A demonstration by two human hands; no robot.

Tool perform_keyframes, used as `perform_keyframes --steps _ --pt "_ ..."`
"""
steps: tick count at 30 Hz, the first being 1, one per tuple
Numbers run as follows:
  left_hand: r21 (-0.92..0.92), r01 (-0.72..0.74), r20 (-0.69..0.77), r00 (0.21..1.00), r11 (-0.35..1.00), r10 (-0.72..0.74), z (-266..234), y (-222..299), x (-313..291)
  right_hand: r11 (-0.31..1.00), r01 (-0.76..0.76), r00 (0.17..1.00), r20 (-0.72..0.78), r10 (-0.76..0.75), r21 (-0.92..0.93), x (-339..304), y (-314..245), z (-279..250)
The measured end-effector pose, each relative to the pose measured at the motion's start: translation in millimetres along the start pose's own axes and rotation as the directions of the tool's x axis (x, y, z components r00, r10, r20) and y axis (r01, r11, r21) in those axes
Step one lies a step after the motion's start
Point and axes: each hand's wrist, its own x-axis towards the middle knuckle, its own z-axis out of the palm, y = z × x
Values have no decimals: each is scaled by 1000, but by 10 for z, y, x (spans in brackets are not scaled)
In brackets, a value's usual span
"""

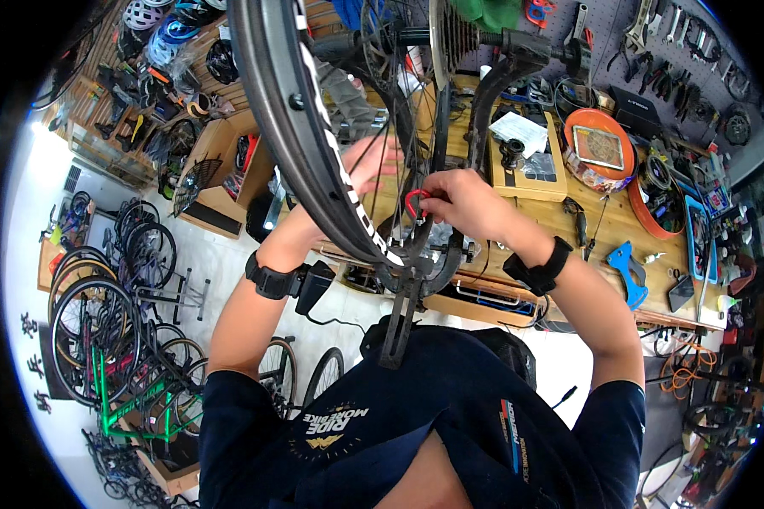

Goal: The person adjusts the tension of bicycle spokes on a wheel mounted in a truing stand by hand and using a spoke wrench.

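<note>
A black bicycle wheel with a deep rim (310,136) and white lettering stands upright in a dark truing stand (530,55). Its cassette (452,42) shows at the top, beside the stand's arm. My right hand (463,202) is closed on a small red spoke wrench (415,204), held low by the spokes near the rim. On the other side of the rim is my left hand (369,163), partly hidden by rim and spokes. Its fingers are stretched out, somewhat blurred, with nothing seen in them.
On the wooden bench (518,233) lie a yellow box (526,178), an orange round tray (654,212), a blue tool (626,273) and a screwdriver. Hand tools hang on the pegboard behind. Open cardboard boxes (216,170) stand left; bicycles (136,339) crowd the floor beyond.
</note>
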Motion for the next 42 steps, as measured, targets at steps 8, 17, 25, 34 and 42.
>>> perform_keyframes --steps 8,17,25,34,42 --pt "173 -260 267 941 950 209 203 -141 -125 978 -37 998 -49 48 207 7 64 61" --pt "-16 -180 303 937 984 176 208 -52 -118 983 114 976 -202 -84 142 -97 41 125" --pt "-27 -180 287 941 983 180 193 8 -133 993 -43 955 -287 73 112 149 108 -462" --pt "-120 -151 218 960 981 175 163 -79 -83 836 33 997 -72 8 548 -320 -224 59" --pt "-2 -170 242 956 985 166 133 0 -84 849 43 994 -111 19 527 -240 -159 184"
